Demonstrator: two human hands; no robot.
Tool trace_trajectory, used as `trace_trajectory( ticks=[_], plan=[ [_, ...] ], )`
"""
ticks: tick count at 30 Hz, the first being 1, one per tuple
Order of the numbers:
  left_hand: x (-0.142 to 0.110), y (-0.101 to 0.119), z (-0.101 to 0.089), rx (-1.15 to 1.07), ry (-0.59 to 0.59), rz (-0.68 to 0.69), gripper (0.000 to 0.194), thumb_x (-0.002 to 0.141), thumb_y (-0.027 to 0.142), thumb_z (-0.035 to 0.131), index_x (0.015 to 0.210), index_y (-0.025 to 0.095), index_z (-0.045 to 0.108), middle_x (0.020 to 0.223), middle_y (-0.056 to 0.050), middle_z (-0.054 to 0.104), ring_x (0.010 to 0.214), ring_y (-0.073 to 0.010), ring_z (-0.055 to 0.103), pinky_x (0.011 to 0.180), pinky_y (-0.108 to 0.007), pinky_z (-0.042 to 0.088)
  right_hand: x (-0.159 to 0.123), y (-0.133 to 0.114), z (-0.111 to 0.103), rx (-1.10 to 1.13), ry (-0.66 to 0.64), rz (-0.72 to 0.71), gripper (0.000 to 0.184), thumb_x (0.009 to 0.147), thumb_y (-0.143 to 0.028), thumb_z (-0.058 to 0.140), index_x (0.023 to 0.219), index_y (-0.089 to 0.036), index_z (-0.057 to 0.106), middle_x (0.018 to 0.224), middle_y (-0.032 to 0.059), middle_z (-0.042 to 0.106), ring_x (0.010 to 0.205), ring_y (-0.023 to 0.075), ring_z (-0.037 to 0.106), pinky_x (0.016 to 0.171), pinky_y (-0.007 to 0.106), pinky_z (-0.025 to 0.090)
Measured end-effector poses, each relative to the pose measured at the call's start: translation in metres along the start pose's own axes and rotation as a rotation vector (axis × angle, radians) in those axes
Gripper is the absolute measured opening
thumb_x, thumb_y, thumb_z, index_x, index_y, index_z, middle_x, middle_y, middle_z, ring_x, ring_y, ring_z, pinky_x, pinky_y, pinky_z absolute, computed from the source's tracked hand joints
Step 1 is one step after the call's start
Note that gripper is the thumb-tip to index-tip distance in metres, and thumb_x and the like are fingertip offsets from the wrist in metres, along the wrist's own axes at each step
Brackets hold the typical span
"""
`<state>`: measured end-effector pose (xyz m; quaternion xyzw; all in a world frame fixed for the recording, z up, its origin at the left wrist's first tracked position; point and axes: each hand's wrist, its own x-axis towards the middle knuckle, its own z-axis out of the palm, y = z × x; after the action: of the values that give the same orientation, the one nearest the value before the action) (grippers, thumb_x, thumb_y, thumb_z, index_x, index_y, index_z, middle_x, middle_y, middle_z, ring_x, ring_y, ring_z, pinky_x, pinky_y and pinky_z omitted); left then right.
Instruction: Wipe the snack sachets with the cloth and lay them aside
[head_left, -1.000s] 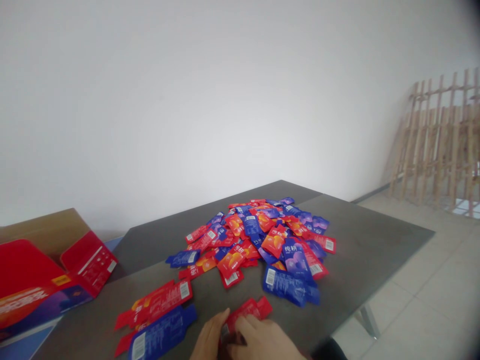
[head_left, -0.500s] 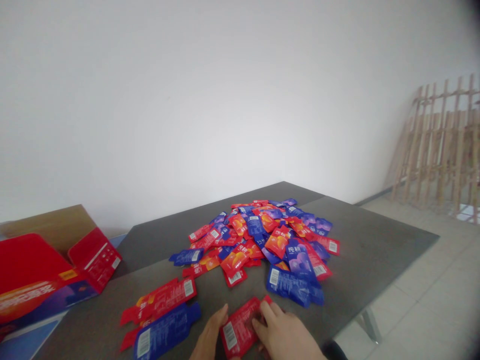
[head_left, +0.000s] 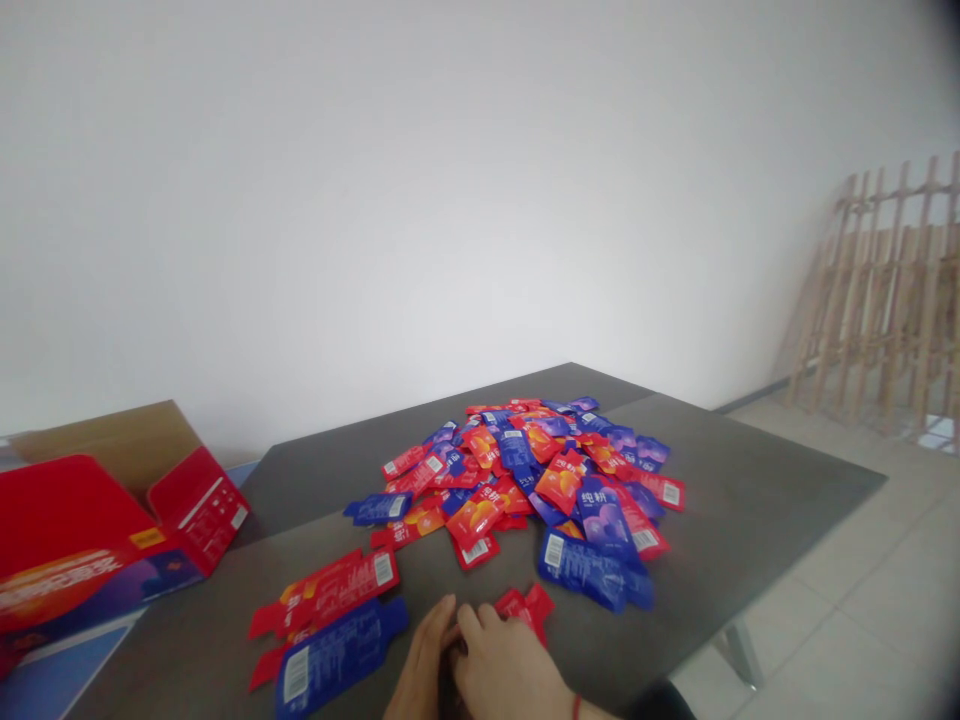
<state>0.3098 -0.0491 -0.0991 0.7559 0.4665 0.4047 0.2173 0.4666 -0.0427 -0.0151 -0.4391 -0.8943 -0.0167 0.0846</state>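
Observation:
Close in front of me, my left hand stands on edge on the table, its visible fingers stretched out. My right hand meets it from the right with curled fingers, their tips hidden between the two hands. A red sachet pokes out behind my right hand, which covers the rest of it. Left of my hands lie a blue sachet with a white barcode and several red sachets, overlapping in a loose row. Farther back is a heap of mixed red and blue sachets.
A printed red carton with raised flaps stands at the left. The dark table meets a white wall behind it. Wooden racks lean at the far right above a tiled floor.
My right hand has moved left against my left hand. It now hides most of the red sachet that lay between the hands. The view has shifted slightly.

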Motion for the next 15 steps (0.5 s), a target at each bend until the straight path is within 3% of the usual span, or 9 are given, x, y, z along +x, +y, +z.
trace_trajectory(
  ticks=[3,9,12,15],
  plan=[
    [0.000,-0.005,0.004,0.061,0.026,0.018,0.087,0.063,0.006,0.062,0.143,0.028,0.040,0.145,-0.013,0.045,0.134,-0.0291,0.044,0.106,-0.048,0.042,-0.006,0.005,-0.002,-0.025,-0.030,0.044,0.024,0.086,-0.010,0.056,0.106,-0.012,0.070,0.101,0.0129,0.064,0.085,0.0265,0.062,0.055,0.035,0.051],
    [-0.003,-0.013,0.006,0.106,0.014,0.024,0.087,0.063,0.013,0.069,0.144,0.027,0.040,0.141,-0.012,0.050,0.119,-0.0282,0.057,0.100,-0.046,0.048,-0.029,0.031,-0.011,-0.083,-0.029,0.112,0.025,0.086,-0.006,0.054,0.102,-0.015,0.071,0.105,0.0128,0.064,0.087,0.0251,0.063,0.057,0.031,0.050],
    [-0.002,-0.006,0.003,0.125,0.011,0.021,0.089,0.064,0.011,0.066,0.146,0.029,0.036,0.142,-0.012,0.048,0.116,-0.0276,0.059,0.099,-0.046,0.048,-0.022,0.027,-0.020,-0.092,-0.058,0.165,0.026,0.086,-0.005,0.051,0.102,-0.013,0.070,0.103,0.0125,0.064,0.086,0.0260,0.062,0.058,0.034,0.051],
    [0.001,0.002,-0.001,0.152,0.003,0.023,0.087,0.064,0.010,0.066,0.144,0.029,0.038,0.143,-0.012,0.048,0.129,-0.0295,0.049,0.102,-0.048,0.045,-0.007,0.014,-0.021,-0.086,-0.084,0.121,0.025,0.087,-0.007,0.052,0.105,-0.012,0.069,0.101,0.0123,0.063,0.086,0.0268,0.061,0.057,0.036,0.051]
  ],
)
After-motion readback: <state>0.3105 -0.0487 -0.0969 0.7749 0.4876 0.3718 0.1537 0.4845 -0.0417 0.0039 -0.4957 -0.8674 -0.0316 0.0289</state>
